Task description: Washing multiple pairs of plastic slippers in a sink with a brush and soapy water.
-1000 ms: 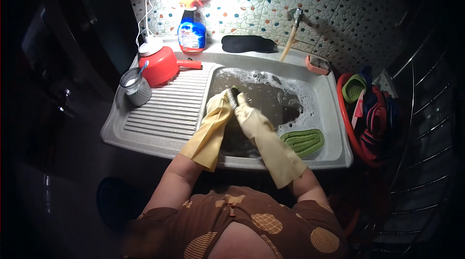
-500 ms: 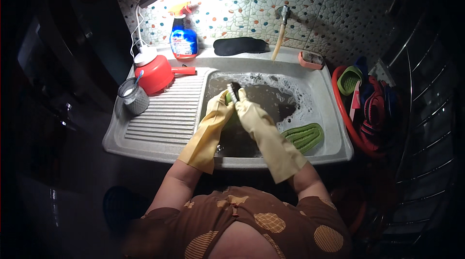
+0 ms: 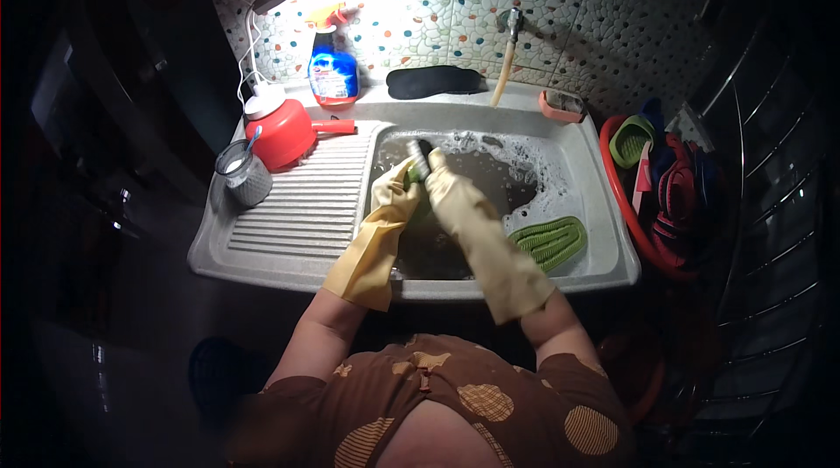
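Observation:
Both my hands wear long pale-yellow rubber gloves and meet over the left half of a sink basin (image 3: 604,206) of cloudy grey water. My right hand (image 3: 444,184) is closed on a scrub brush (image 3: 424,150) with a dark back and pale bristles. The bristles rest against a green slipper (image 3: 414,175), gripped by my left hand (image 3: 394,192); most of it is hidden by the gloves and the murky water. Another green slipper (image 3: 549,243), its ridged sole facing up, lies at the basin's near right side, apart from my hands.
Left of the basin is a ribbed washboard (image 3: 297,219), with a red dipper (image 3: 280,136) and a glass jar (image 3: 243,175). A spray bottle (image 3: 333,74), black insole (image 3: 435,81) and pink soap dish (image 3: 562,106) line the back ledge. A tap (image 3: 514,22) with hose hangs above; a red tub (image 3: 623,197) of footwear stands right.
The brush and my right hand have shifted slightly left and nearer to me. My left hand keeps its hold on the green slipper, almost in place.

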Available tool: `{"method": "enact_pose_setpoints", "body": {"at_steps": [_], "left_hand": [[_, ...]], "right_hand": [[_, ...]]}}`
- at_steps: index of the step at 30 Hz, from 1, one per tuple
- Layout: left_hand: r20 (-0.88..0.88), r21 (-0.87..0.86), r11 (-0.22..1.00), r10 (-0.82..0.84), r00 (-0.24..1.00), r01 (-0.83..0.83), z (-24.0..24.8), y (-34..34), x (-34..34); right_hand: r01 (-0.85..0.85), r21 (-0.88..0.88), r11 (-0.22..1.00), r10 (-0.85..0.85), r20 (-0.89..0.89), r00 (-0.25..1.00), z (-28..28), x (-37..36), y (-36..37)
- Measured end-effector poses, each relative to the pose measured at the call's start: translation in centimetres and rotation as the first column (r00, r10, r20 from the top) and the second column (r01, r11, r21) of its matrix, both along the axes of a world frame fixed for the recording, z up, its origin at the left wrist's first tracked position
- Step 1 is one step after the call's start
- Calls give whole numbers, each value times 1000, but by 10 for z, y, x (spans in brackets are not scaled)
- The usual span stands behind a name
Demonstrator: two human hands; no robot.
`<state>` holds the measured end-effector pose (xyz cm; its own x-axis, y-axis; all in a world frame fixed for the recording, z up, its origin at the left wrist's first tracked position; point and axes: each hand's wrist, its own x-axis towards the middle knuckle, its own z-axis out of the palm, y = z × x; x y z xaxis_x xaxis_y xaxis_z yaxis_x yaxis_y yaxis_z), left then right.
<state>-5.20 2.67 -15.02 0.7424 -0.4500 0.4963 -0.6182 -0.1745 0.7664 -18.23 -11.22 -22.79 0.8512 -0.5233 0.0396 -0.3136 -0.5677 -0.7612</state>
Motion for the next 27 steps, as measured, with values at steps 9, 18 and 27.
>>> {"method": "enact_pose_setpoints", "body": {"at_steps": [9,18,27], "left_hand": [[-30,21,998,53,998,-52,-17,23,12],[-148,-36,993,-120,982,116,4,19,14],[-203,569,822,183,962,-37,75,36,4]], "right_hand": [[303,128,944,-219,-442,870,200,29,95],[99,137,986,-58,-280,958,131,34,43],[79,-210,975,-63,82,995,113,19,95]]}}
